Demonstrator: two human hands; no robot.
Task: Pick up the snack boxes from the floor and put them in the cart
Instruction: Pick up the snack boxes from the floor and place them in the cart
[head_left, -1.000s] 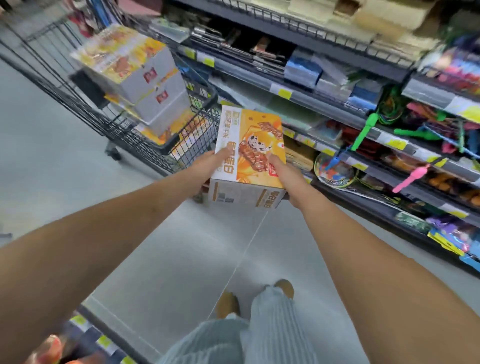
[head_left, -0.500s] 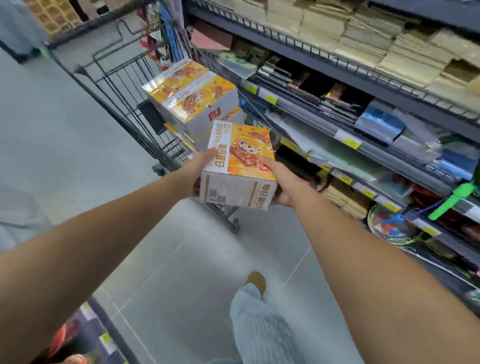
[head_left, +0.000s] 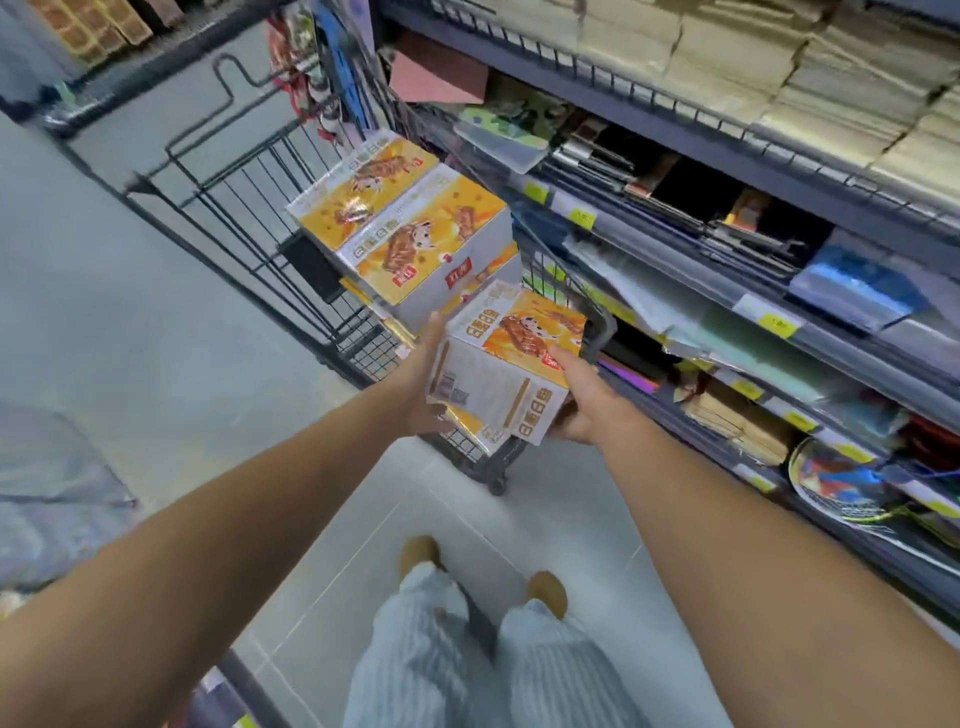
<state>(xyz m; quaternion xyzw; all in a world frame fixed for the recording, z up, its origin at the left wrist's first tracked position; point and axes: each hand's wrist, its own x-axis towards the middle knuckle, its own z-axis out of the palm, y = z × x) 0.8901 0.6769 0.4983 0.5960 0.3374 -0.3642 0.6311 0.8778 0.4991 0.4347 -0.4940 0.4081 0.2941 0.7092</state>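
Snack box (head_left: 511, 364) moved up to cart (head_left: 605, 332); left hand (head_left: 421, 384), right hand (head_left: 587, 405) grip its sides, arms outstretched.

The grey tiled floor (head_left: 156, 338) carries a black wire cart (head_left: 374, 356), standing far centre on its wheels. Snack boxes (head_left: 415, 234) are stacked inside it, orange faces up. Nearer, two tan shoes (head_left: 421, 553) stand on the tiles. Shelving (head_left: 727, 156) runs along the floor's right side.
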